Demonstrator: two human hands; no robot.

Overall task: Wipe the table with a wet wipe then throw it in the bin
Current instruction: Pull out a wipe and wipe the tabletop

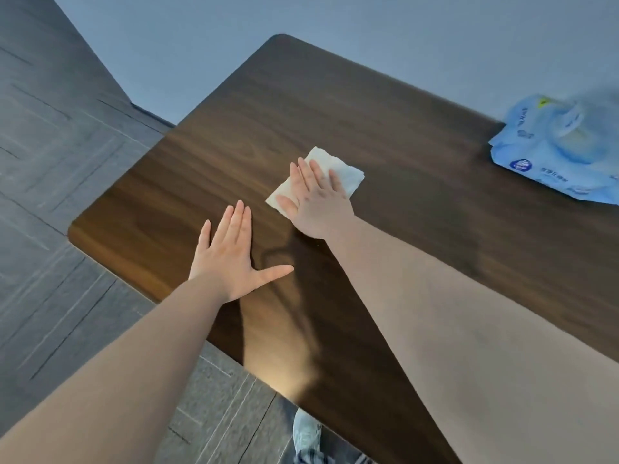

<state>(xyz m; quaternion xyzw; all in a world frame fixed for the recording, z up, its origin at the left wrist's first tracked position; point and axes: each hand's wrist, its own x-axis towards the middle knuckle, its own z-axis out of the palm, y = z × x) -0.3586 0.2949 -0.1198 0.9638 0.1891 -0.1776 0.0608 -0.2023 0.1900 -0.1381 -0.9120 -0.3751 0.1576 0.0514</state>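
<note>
A left hand (231, 259) lies flat and open, palm down, fingers spread, on a dark wooden table (385, 135) near its left edge. Just beyond it, the right hand (315, 199) presses flat, fingers extended, on a white wet wipe (345, 172) spread mid-table. A blue wipes packet (562, 152) lies farther off by the table's right far edge.

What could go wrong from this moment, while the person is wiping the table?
The right hand presses flat on the wet wipe without gripping it, so the wipe may bunch up or slip out. The blue wipes pack lies at the far right of the table; a wide stroke might push it. No bin is in view, so the throw may need a search.
</note>
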